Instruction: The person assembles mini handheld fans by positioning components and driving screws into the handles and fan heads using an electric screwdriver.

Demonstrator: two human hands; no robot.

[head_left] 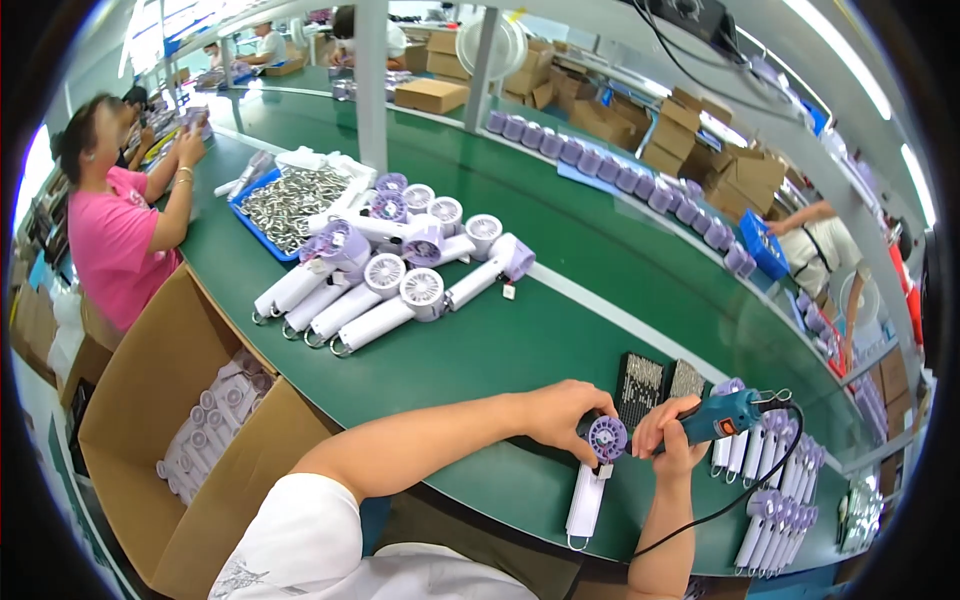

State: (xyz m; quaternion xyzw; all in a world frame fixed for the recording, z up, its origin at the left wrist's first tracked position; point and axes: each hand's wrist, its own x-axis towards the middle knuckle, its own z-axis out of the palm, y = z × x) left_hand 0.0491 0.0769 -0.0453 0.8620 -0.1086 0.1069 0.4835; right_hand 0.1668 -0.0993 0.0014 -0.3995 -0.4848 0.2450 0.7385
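Note:
My left hand [562, 418] is closed on the purple head of a white-handled handheld fan [607, 438], fingers at its rim. The fan's white handle [586, 503] points toward me, with a metal loop at its end and a small tag near the head. Wrapped in my right hand [672, 436] is a teal electric screwdriver [722, 416] with a black cord. It lies nearly level, its tip end at the right side of the fan head; whether it touches a screw cannot be made out. Just beyond my hands sits a black screw tray [640, 384].
A pile of fans [385, 270] lies on the green table [480, 365] at left, beside a blue tray [250, 205] of metal loops. A cardboard box [135, 440] of fans stands left. More fans [775, 520] line the right. A person in pink [115, 230] works at far left.

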